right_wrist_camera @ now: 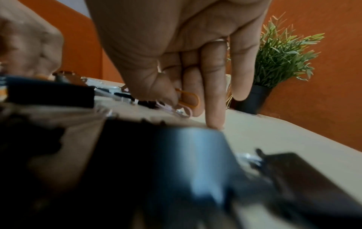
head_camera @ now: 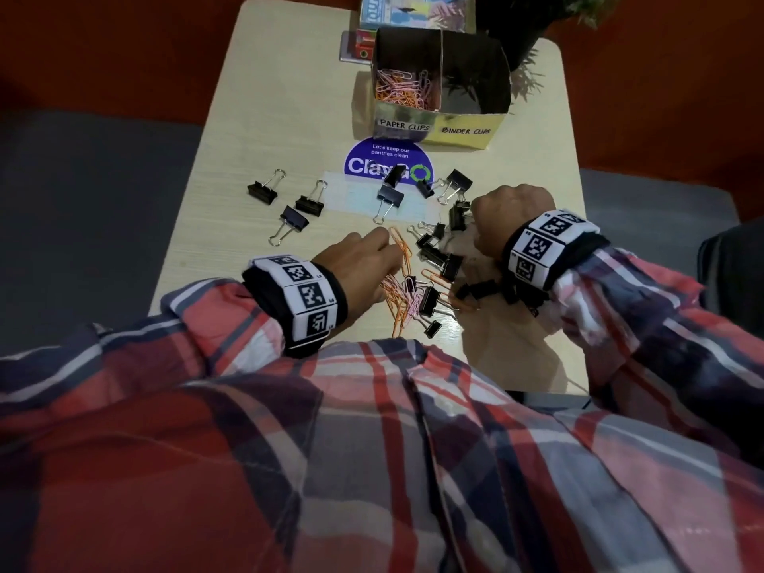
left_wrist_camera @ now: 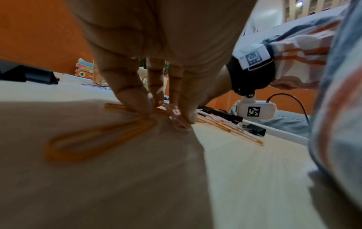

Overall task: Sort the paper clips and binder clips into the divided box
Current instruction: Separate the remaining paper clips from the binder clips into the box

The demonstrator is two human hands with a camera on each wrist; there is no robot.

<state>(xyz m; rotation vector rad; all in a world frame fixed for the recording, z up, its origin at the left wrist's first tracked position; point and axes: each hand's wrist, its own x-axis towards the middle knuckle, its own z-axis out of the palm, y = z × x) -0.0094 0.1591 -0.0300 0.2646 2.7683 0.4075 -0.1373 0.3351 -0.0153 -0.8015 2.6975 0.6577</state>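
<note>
The divided box (head_camera: 438, 122) stood at the far end of the worktop (head_camera: 215, 192), its front labelled "PAPER CLIPS" and "BINDER CLIPS". The compartment behind the first label held a heap of pink and orange paper clips (head_camera: 399, 91); what lay in the other compartment could not be told. Nearer than the box, black binder clips (head_camera: 306, 202) lay scattered on the worktop, some on and around a round blue sticker (head_camera: 372, 165) just before the box, others bunched further toward the person. Between the two hands, well nearer than the box, lay loose paper clips (head_camera: 399, 283) mixed with binder clips. The left hand (head_camera: 357, 266) reached down on this pile, its fingers (left_wrist_camera: 135, 100) bent and pinching orange paper clips against the worktop. The right hand (head_camera: 502, 219) held an orange paper clip (right_wrist_camera: 189, 98) between thumb and fingers (right_wrist_camera: 214, 96), one fingertip touching the worktop. A potted plant (right_wrist_camera: 282, 57) stood beyond the box, beside stacked books (head_camera: 413, 10).
</note>
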